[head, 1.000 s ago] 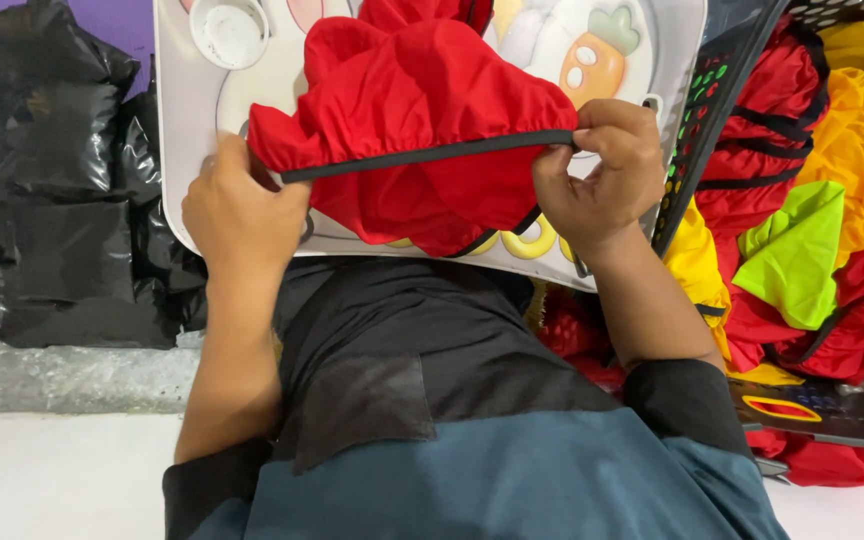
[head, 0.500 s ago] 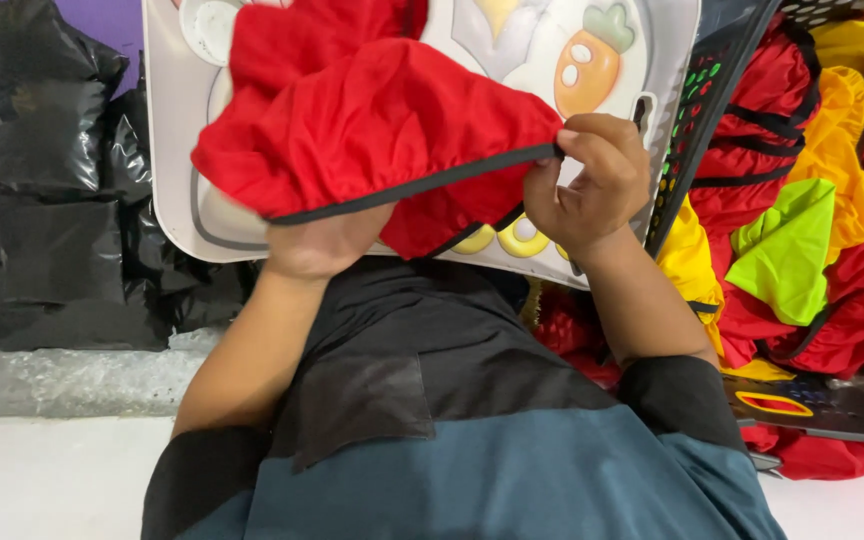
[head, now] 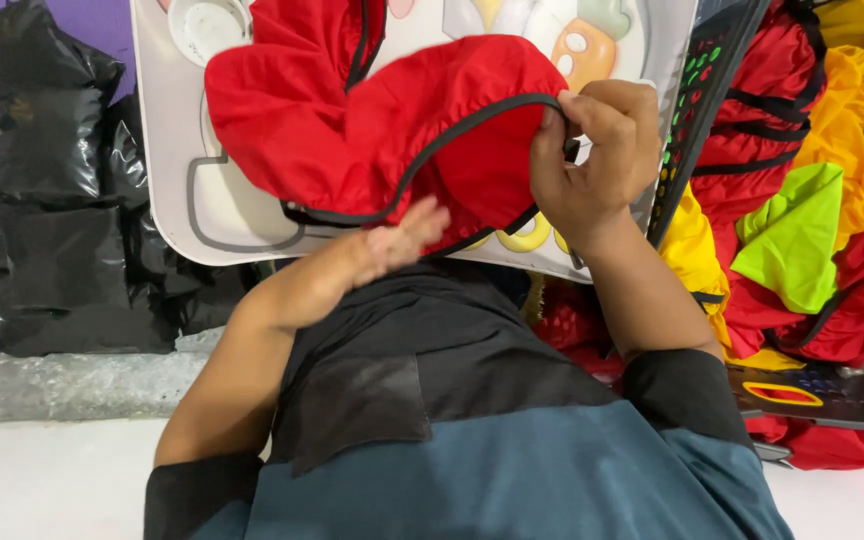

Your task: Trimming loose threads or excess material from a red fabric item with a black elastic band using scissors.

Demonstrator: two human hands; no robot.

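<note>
A red fabric cover [head: 352, 130] with black elastic trim lies bunched over a white board [head: 177, 190] printed with coloured pictures, which rests on my lap. My right hand [head: 597, 155] pinches the black trim at the cover's right edge. My left hand [head: 397, 240] is flat, fingers together, reaching under the lower edge of the red fabric, gripping nothing that I can see. The board's top edge is cut off by the frame.
Black plastic bags [head: 42, 200] are piled at the left. A heap of red, yellow and green fabric pieces [head: 802, 220] lies at the right, beside a black panel with coloured dots [head: 692, 110]. White floor [head: 52, 480] shows at the bottom.
My left hand let go of the cover's left trim and slid under the fabric's lower edge. The red cover shifted left and up over the board; my right hand kept its grip.
</note>
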